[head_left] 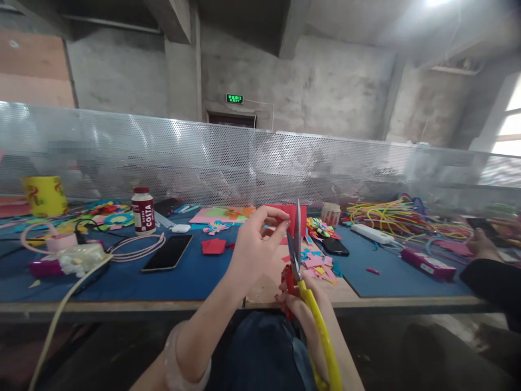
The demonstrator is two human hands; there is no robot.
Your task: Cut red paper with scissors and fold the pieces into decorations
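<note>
Pinched in the fingers of my left hand [258, 239] is a piece of red paper [300, 213], raised above the table. My right hand [303, 307] grips a pair of scissors [302, 277] with one yellow handle and one red handle. The blades point up and lie at the paper's right part, slightly apart. Whether they have cut into it I cannot tell. Below and right of the blades lie paper scraps [321, 266] in pink, yellow and blue. A small red paper piece [214, 246] rests on the table left of my left hand.
A phone [169, 253], a COSTA bottle [143, 210] and a power strip with cables [77, 259] stand or lie at left. Another phone [334, 247], a white power strip [372, 234] and a purple box [428, 264] lie at right. Another person's hand [482, 244] holds a dark phone.
</note>
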